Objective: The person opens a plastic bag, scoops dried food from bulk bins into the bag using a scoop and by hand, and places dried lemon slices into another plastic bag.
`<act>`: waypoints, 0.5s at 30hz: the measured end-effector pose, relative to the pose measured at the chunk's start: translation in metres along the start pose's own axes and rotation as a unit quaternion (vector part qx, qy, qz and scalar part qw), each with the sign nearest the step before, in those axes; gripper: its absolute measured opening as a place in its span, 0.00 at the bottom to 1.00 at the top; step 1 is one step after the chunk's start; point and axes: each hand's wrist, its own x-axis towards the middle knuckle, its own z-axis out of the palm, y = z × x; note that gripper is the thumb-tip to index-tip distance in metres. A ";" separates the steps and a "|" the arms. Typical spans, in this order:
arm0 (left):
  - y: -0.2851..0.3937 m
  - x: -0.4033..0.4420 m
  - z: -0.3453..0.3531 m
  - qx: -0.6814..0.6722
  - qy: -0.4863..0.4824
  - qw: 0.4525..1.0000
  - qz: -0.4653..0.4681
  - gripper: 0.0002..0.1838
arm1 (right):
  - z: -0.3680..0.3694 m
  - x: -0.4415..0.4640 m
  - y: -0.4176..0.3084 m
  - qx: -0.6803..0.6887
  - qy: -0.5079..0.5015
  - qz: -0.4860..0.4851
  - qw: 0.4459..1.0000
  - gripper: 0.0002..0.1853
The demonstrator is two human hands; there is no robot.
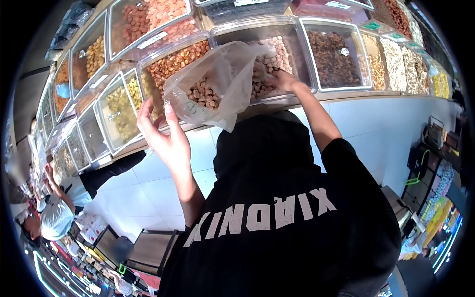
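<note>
A translucent plastic bag [217,67] is spread over the front of a bin, with green print near its lower edge. Brown, coated nut-like pieces [204,94] show inside or through it. My left hand [166,136] is beside the bag's left edge, fingers and thumb apart, the thumb tip at the plastic. Over the open bin of pale brown coated pieces [279,54] reaches my right hand [283,80], its fingers curled at the bag's right side. A rounded, see-through thing lies at those fingertips, too blurred to name.
Clear-lidded bins surround the bag: orange pieces [156,15] above left, yellow pieces [118,109] at left, dark dried pieces [329,57] at right. A wooden ledge [358,94] edges the counter. A person in a white top [59,213] is at far left.
</note>
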 end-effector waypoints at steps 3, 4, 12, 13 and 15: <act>-0.009 0.013 -0.001 0.028 -0.015 0.999 0.031 0.22 | -0.011 -0.006 -0.016 -0.003 -0.031 0.039 0.999 0.32; -0.010 0.017 -0.002 0.024 -0.026 0.999 0.032 0.22 | -0.018 -0.015 -0.023 0.021 -0.023 0.035 0.999 0.35; -0.020 0.036 -0.001 -0.061 -0.101 0.993 0.013 0.22 | -0.054 -0.066 -0.035 0.116 0.042 0.063 0.990 0.37; -0.018 0.037 0.000 -0.074 -0.114 0.991 -0.004 0.22 | -0.057 -0.070 -0.032 0.120 0.060 0.059 0.989 0.35; -0.018 0.042 0.004 -0.063 -0.122 0.990 0.008 0.21 | -0.067 -0.087 -0.031 0.183 0.062 0.094 0.977 0.34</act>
